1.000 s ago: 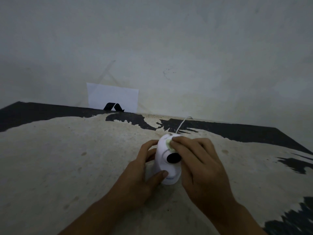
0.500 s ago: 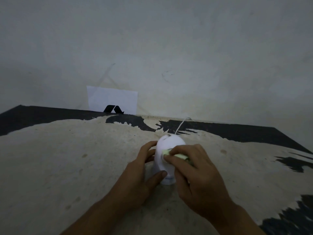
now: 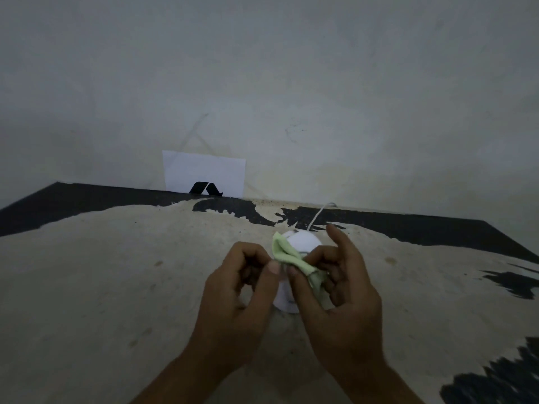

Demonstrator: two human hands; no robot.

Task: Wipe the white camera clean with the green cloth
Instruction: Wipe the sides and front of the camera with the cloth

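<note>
Head view only, dim light. White camera (image 3: pixel 302 243) sits upright on the worn tabletop (image 3: pixel 116 287), just behind both my hands, its thin white cable (image 3: pixel 318 215) trailing back to the wall. Only the dome top and a bit of the base show between the hands; the lens face is hidden. Green cloth (image 3: pixel 294 259) is up off the body, stretched between the two hands in front of the dome. Right hand (image 3: pixel 338 293) pinches the cloth's lower end with thumb and bent fingers, index sticking up free. Left hand (image 3: pixel 239 290) is curled, thumb and forefinger nipping the cloth's near edge, as far as I can tell; the contact is partly blocked. Neither hand is on the camera. My read: mid-task, between strokes, refolding or re-gripping the cloth for a fresh face. Next move calls for bunching the cloth under the right fingertips, putting the left hand on the base to steady it, then wiping the lens face and sides without tugging the cable. White paper card (image 3: pixel 204 173) leaning on the wall isn't involved.
</note>
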